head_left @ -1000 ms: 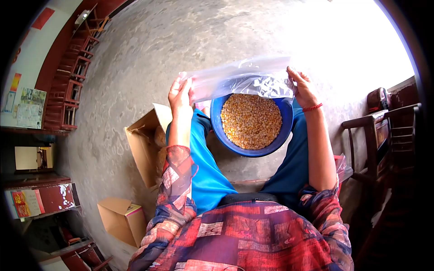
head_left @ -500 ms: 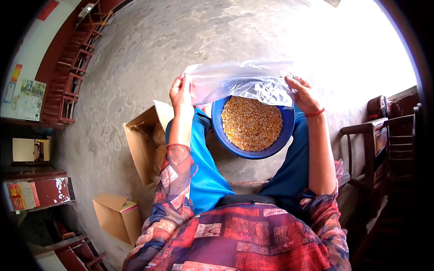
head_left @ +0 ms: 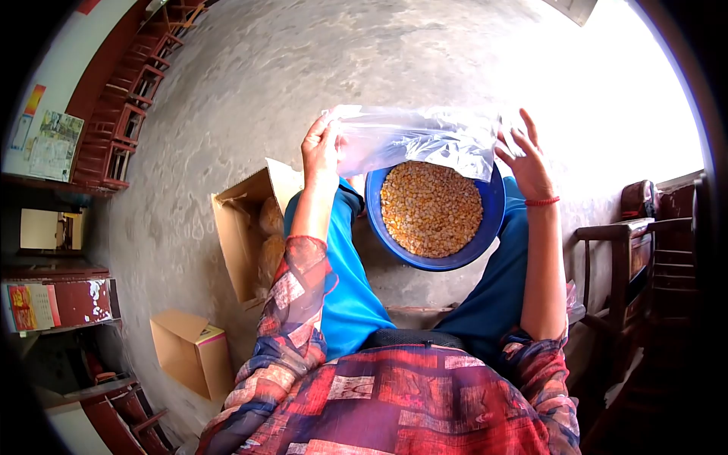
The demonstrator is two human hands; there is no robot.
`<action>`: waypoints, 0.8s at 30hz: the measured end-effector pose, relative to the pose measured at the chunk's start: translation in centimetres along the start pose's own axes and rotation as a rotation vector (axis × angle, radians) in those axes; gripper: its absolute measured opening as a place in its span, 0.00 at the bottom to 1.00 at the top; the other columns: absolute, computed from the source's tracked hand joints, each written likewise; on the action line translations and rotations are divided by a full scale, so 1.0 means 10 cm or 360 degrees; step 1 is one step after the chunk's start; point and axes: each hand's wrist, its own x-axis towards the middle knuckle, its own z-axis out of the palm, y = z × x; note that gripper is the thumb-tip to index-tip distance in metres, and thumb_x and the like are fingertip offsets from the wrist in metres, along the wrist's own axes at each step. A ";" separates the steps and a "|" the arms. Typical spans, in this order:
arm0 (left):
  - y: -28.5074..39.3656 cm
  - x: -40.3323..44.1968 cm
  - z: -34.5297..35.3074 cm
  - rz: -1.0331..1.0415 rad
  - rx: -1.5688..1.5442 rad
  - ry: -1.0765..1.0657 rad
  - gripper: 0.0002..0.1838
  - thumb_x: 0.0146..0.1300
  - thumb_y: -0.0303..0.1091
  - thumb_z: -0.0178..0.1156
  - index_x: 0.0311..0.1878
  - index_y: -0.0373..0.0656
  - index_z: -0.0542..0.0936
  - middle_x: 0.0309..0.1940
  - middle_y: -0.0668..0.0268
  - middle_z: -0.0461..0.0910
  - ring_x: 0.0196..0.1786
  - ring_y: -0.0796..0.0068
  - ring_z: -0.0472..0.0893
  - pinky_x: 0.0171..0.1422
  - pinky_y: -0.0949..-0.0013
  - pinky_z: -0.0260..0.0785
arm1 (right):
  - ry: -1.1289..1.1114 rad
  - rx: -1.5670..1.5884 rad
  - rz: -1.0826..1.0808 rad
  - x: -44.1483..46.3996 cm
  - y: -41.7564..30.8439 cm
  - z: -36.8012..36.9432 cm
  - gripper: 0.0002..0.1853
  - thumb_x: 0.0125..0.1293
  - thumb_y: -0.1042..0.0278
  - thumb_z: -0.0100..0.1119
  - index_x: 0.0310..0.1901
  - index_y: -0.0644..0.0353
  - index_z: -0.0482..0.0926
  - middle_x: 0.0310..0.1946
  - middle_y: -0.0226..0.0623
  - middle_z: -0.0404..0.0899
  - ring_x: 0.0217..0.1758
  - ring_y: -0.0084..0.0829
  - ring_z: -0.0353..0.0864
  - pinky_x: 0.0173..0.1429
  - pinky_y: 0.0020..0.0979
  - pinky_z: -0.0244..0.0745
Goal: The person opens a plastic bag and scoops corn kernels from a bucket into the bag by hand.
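Observation:
A clear plastic bag [head_left: 417, 136] is stretched sideways above the far part of a blue basin [head_left: 497, 205]. Yellow and whitish corn kernels [head_left: 431, 208] fill much of the basin, which sits between the knees. My left hand [head_left: 321, 148] pinches the bag's left end. At the bag's right end, my right hand [head_left: 527, 155], with a red bracelet at its wrist, has its fingers spread; the fingertips are beside the bag's edge, and no grip on it shows.
An open cardboard box [head_left: 241, 243] with bagged contents stands by the left leg, and a smaller box [head_left: 193, 353] is nearer. Wooden chairs [head_left: 626, 262] stand at the right. More wooden chairs [head_left: 125, 140] line the left wall.
My right hand has opened its fingers from their pinch on the bag's right end. My left hand, still pinching, the bag and the basin appear a little further right in view.

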 end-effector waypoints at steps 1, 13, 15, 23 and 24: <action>-0.01 0.00 0.00 0.0002 -0.0007 -0.0010 0.10 0.62 0.30 0.53 0.45 0.45 0.78 0.20 0.79 0.71 0.19 0.92 0.66 0.17 0.86 0.52 | 0.0369 -0.0648 -0.0133 0.04 0.07 -0.03 0.35 0.52 0.63 0.63 0.62 0.53 0.58 0.50 0.42 0.69 0.51 0.35 0.71 0.46 0.32 0.71; -0.10 0.03 -0.09 0.0030 0.0202 -0.0074 0.11 0.64 0.30 0.50 0.47 0.39 0.75 0.27 0.72 0.75 0.27 0.87 0.71 0.31 0.83 0.66 | 0.0135 -0.2263 0.0034 0.29 0.49 -0.06 0.20 0.58 0.52 0.48 0.39 0.63 0.78 0.37 0.48 0.78 0.43 0.43 0.77 0.46 0.33 0.70; -0.12 0.04 -0.10 0.0047 0.0179 -0.0057 0.11 0.63 0.30 0.51 0.46 0.39 0.75 0.26 0.72 0.75 0.27 0.87 0.72 0.32 0.82 0.66 | 0.0097 -0.2274 0.0286 0.30 0.50 -0.03 0.19 0.57 0.54 0.49 0.39 0.62 0.78 0.38 0.49 0.78 0.44 0.45 0.76 0.47 0.35 0.70; -0.04 0.01 -0.13 0.0006 0.0128 -0.0129 0.11 0.63 0.32 0.51 0.47 0.43 0.75 0.32 0.66 0.80 0.31 0.81 0.77 0.30 0.81 0.67 | -0.0036 -0.0803 -0.0146 0.30 0.40 -0.17 0.06 0.60 0.69 0.54 0.37 0.61 0.76 0.36 0.32 0.79 0.39 0.23 0.78 0.43 0.22 0.70; -0.04 0.02 -0.14 0.0029 0.0127 -0.0189 0.11 0.63 0.32 0.51 0.47 0.44 0.76 0.33 0.66 0.80 0.33 0.81 0.78 0.30 0.80 0.67 | -0.0104 -0.0433 -0.0056 0.23 0.31 -0.10 0.08 0.61 0.68 0.53 0.39 0.61 0.75 0.37 0.33 0.79 0.39 0.23 0.78 0.44 0.23 0.70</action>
